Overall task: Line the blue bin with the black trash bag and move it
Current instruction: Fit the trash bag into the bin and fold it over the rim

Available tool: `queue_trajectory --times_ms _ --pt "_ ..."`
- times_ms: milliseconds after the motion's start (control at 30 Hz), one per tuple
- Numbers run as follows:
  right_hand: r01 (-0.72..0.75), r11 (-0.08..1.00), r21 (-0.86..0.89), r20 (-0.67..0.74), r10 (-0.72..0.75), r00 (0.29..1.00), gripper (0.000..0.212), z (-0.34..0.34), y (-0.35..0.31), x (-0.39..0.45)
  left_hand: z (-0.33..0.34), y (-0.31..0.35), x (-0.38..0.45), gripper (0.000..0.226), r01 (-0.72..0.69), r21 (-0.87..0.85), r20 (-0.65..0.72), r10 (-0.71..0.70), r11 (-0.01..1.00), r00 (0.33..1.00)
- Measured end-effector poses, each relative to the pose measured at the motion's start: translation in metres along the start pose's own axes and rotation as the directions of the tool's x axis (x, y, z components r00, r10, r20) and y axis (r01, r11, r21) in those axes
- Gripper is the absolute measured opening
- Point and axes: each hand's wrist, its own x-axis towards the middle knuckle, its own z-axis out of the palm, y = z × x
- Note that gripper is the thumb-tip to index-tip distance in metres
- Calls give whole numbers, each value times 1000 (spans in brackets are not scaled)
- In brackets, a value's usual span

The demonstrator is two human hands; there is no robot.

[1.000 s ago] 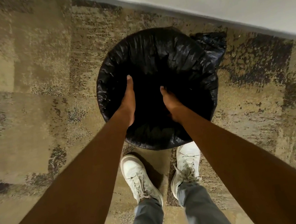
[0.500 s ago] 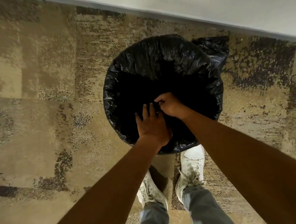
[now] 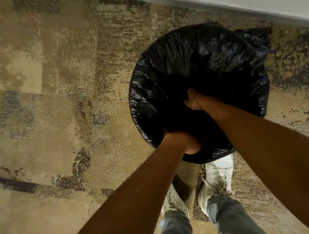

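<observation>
A round bin stands on the carpet near the wall, wholly wrapped by the black trash bag (image 3: 197, 60); no blue shows. The bag is folded over the rim and hangs down the outside, with a loose flap (image 3: 255, 39) at the far right. My left hand (image 3: 182, 140) grips the near rim through the plastic, its fingers hidden inside. My right hand (image 3: 194, 99) is curled into a fist inside the opening, closed on bag plastic near the middle.
Patterned beige and dark carpet (image 3: 54, 107) spreads to the left. A pale wall with a grey baseboard (image 3: 214, 7) runs just behind the bin. My white shoes (image 3: 218, 178) stand right at the bin's near side.
The bin sits further right and lower in view. My left hand slid from inside the bag back to the near rim and gripped it. My right hand stayed in the opening, now fisted.
</observation>
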Motion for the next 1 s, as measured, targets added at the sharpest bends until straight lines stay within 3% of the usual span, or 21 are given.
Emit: queue_trajectory --times_ms 167,300,400,500,600,700,800,900,1000 --pt "47 999 10 11 -47 999 50 -3 -2 -16 -7 -1 -4 56 -57 -97 -23 55 994 998" --pt "139 980 142 -154 -116 981 44 -10 -3 -57 -17 -4 -18 45 -92 -200 -314 26 976 949" --pt "316 924 215 -377 -220 900 36 -22 6 -100 -28 -13 -38 29 -252 -339 -601 -3 907 799" --pt "468 851 240 -572 -265 776 29 -38 19 -145 -36 -25 -66 19 -394 -383 -804 -91 836 588" --pt "520 845 129 -729 -274 627 24 -55 33 -181 -38 -38 -89 16 -368 -440 -866 -279 819 415" --pt "440 891 110 -830 -161 533 22 -62 51 -208 -27 -51 -108 6 -335 -573 -814 -473 748 336" --pt "343 913 223 -838 0 545 30 -56 66 -226 -2 -59 -116 23 -233 -713 -693 -613 661 379" --pt "151 857 493 -650 247 719 46 -44 73 -232 16 -57 -115 52 -126 -913 -383 -713 387 587" --pt "-1 812 584 -455 328 828 41 -28 73 -228 22 -49 -108 65 -26 -988 -118 -651 149 750"
